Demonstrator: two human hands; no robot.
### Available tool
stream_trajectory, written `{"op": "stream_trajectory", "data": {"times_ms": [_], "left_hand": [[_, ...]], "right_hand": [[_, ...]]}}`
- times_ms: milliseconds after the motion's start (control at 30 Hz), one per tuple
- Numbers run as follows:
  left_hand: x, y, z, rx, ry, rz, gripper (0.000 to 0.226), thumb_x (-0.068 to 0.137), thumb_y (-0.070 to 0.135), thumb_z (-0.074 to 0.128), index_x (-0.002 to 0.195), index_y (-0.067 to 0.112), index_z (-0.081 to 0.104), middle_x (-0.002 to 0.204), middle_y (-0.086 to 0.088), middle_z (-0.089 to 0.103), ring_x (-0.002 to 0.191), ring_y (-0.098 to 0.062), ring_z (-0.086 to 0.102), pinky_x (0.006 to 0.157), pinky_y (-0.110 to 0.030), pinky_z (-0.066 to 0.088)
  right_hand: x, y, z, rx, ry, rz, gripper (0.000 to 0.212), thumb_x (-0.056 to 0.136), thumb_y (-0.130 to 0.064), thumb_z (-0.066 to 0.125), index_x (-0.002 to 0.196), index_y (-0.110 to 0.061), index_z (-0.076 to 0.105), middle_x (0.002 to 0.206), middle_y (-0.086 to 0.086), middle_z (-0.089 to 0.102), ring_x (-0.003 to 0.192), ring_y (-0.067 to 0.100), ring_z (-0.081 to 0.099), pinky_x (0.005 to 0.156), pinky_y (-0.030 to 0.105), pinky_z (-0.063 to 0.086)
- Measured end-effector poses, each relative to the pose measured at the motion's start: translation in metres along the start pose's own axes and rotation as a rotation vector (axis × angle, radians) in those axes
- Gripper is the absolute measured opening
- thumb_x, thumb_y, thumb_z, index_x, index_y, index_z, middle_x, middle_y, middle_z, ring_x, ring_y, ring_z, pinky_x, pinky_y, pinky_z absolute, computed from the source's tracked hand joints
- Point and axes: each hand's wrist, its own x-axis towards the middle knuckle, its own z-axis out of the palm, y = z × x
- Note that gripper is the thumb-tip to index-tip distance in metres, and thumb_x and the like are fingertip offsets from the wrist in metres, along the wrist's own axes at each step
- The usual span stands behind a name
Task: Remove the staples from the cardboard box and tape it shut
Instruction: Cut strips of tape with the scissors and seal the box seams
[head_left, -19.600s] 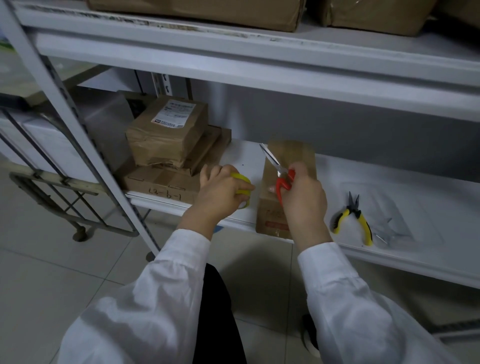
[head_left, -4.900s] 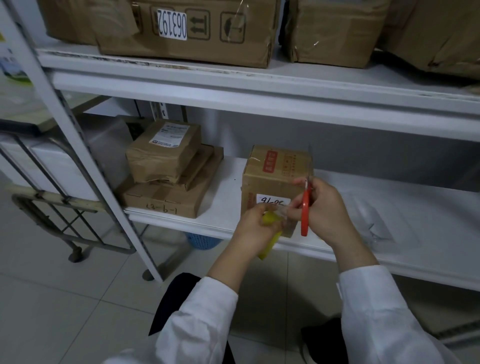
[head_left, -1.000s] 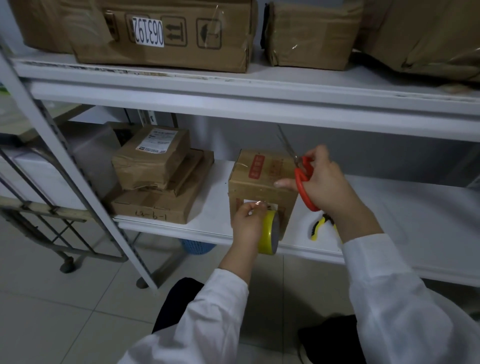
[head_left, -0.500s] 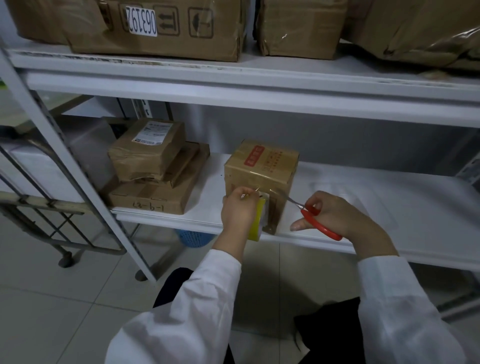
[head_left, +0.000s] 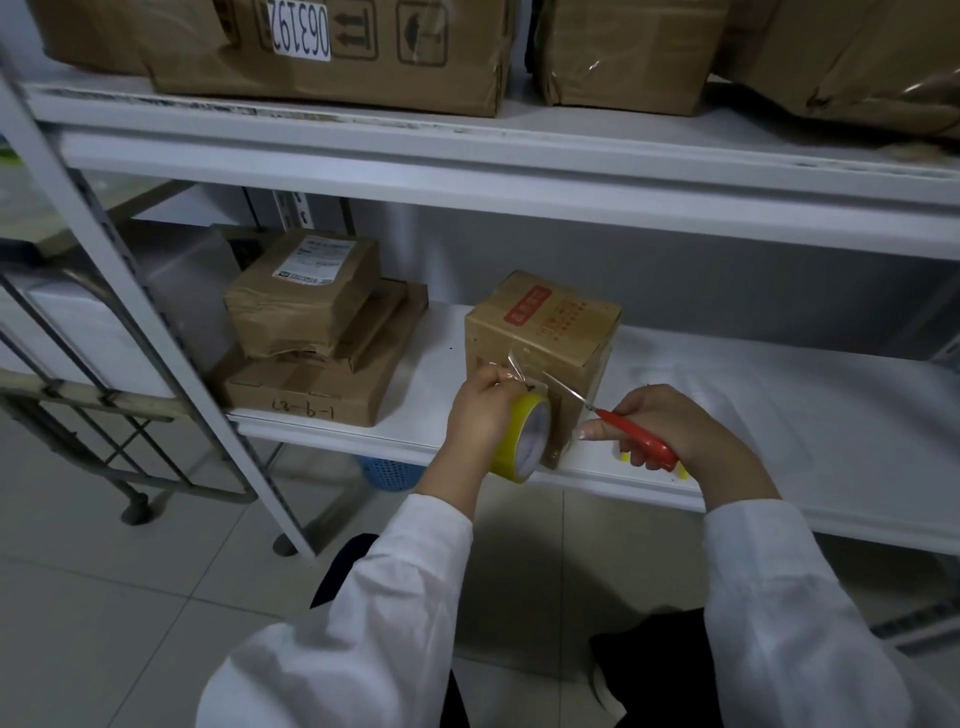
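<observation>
Plainly, the cardboard box (head_left: 540, 332) stands upright at the near edge of the white shelf (head_left: 779, 415), right of a stack of flat parcels (head_left: 311, 343); it is small and square-cornered, of brown corrugated board with a red stamp on top. I judge it light and fairly stiff, though its walls would dent under a hard squeeze; it is best taken by two opposite faces or steadied with a palm on top, since it may slide on the smooth painted shelf when tape is pulled.

The left hand (head_left: 478, 410) has its fingers (head_left: 485, 379) curled round the tape roll (head_left: 522, 439), a yellow ring held against the box's near face; a clear, glossy strip of tape (head_left: 515, 364) runs from the roll up to that face. The strip looks thin and limp, likely to stick to itself, so it wants tension.

The right hand (head_left: 670, 426) grips the scissors (head_left: 636, 441), its fingers wrapped about the red plastic handles; the slim steel blades point left and far, toward the strip, and whether they are parted I cannot tell. Taping looks under way; no staples show from this view.
</observation>
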Motion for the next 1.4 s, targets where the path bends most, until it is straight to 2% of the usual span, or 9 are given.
{"op": "stream_trajectory", "data": {"times_ms": [200,633,800,900,967,1033,1167,1233,1400], "left_hand": [[0.007,-0.003,-0.004,0.024,-0.002,-0.025,0.019,0.085,0.020,0.062,0.068,0.027,0.058,0.094,-0.004,0.061,0.104,-0.031,0.058,0.097,-0.042,0.047],[0.011,-0.007,-0.007,0.036,-0.025,0.005,0.005,0.089,0.023,0.058,0.085,0.023,0.061,0.099,-0.005,0.061,0.102,-0.027,0.057,0.093,-0.037,0.046],[0.011,-0.011,-0.003,0.098,0.042,0.062,0.008,0.089,0.027,0.057,0.086,0.020,0.060,0.106,-0.009,0.065,0.101,-0.027,0.058,0.092,-0.036,0.046],[0.012,-0.012,-0.004,0.120,0.072,0.070,0.009,0.089,0.027,0.056,0.086,0.020,0.060,0.104,-0.008,0.066,0.100,-0.027,0.058,0.091,-0.037,0.046],[0.013,-0.011,-0.004,0.140,0.063,0.078,0.011,0.089,0.029,0.055,0.087,0.020,0.060,0.105,-0.008,0.065,0.101,-0.027,0.058,0.091,-0.038,0.047],[0.013,-0.011,-0.002,0.162,0.054,0.089,0.015,0.091,0.031,0.053,0.092,0.019,0.062,0.107,-0.009,0.065,0.102,-0.029,0.058,0.093,-0.039,0.047],[0.011,-0.009,0.000,0.183,0.050,0.095,0.021,0.093,0.030,0.048,0.100,0.016,0.062,0.105,-0.009,0.065,0.099,-0.028,0.058,0.089,-0.038,0.047],[0.010,-0.009,0.000,0.202,0.053,0.101,0.017,0.093,0.030,0.048,0.092,0.018,0.061,0.101,-0.007,0.064,0.098,-0.028,0.058,0.085,-0.034,0.045],[0.010,-0.009,-0.007,0.237,0.066,0.103,0.014,0.091,0.029,0.051,0.078,0.025,0.055,0.099,-0.002,0.063,0.098,-0.025,0.058,0.085,-0.032,0.044]], "right_hand": [[0.001,-0.010,0.003,0.108,-0.038,-0.007,0.040,0.071,-0.035,0.079,0.087,-0.001,0.065,0.062,0.010,0.061,0.048,0.016,0.057,0.045,0.020,0.046],[0.005,-0.017,0.007,0.079,0.018,-0.045,0.035,0.065,-0.030,0.084,0.079,-0.004,0.066,0.057,0.008,0.060,0.037,0.010,0.053,0.038,0.017,0.041],[0.001,-0.014,0.008,-0.127,-0.042,-0.049,0.047,0.056,-0.047,0.084,0.086,-0.017,0.064,0.078,0.004,0.065,0.066,0.016,0.060,0.065,0.029,0.051],[-0.013,-0.016,0.002,-0.238,-0.035,-0.105,0.054,0.051,-0.049,0.086,0.090,-0.026,0.056,0.093,-0.004,0.063,0.087,0.016,0.060,0.080,0.030,0.048],[-0.023,-0.023,-0.001,-0.113,0.064,-0.253,0.058,0.046,-0.048,0.084,0.093,-0.026,0.057,0.091,-0.008,0.063,0.082,0.009,0.059,0.075,0.021,0.046],[-0.024,-0.033,0.003,-0.010,0.276,-0.400,0.062,0.048,-0.046,0.083,0.103,-0.026,0.062,0.096,-0.010,0.062,0.085,0.007,0.058,0.077,0.017,0.045],[0.011,-0.047,0.025,-0.338,0.673,-0.536,0.059,0.073,-0.035,0.078,0.126,-0.020,0.058,0.114,0.010,0.063,0.107,0.030,0.056,0.093,0.037,0.044],[0.028,-0.052,0.036,-0.447,0.740,-0.559,0.051,0.077,-0.025,0.071,0.125,-0.018,0.057,0.113,0.013,0.062,0.108,0.035,0.055,0.095,0.039,0.039],[0.050,-0.050,0.049,-0.546,0.687,-0.492,0.044,0.080,-0.019,0.064,0.123,-0.018,0.055,0.116,0.012,0.059,0.111,0.034,0.052,0.096,0.037,0.034]]}}
